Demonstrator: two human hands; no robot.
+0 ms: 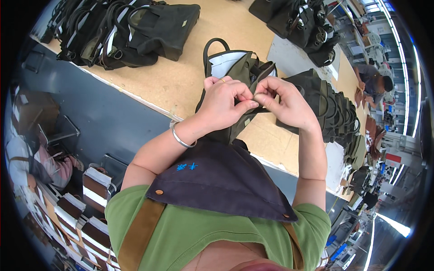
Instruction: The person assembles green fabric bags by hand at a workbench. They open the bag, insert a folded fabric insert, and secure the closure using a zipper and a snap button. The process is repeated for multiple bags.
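In front of me on the table stands a dark olive handbag (235, 131), its mouth spread so that a pale lining and an inner olive panel show. One black handle loops up at its far left. My left hand (226, 100) and my right hand (285, 100) meet over the bag's upper edge. Thumb and fingers of both are pinched together, almost touching. What lies between the fingertips is too small and too covered to make out; it seems to be at the bag's rim. A small pale tag sits on the bag's side below my hands.
Rows of similar dark bags (167, 31) fill the table's far left, more bags (303, 22) the far side, and a stack of bags (325, 104) the right. The wooden table (181, 86) has its near edge before me. Another person (374, 81) works at the far right.
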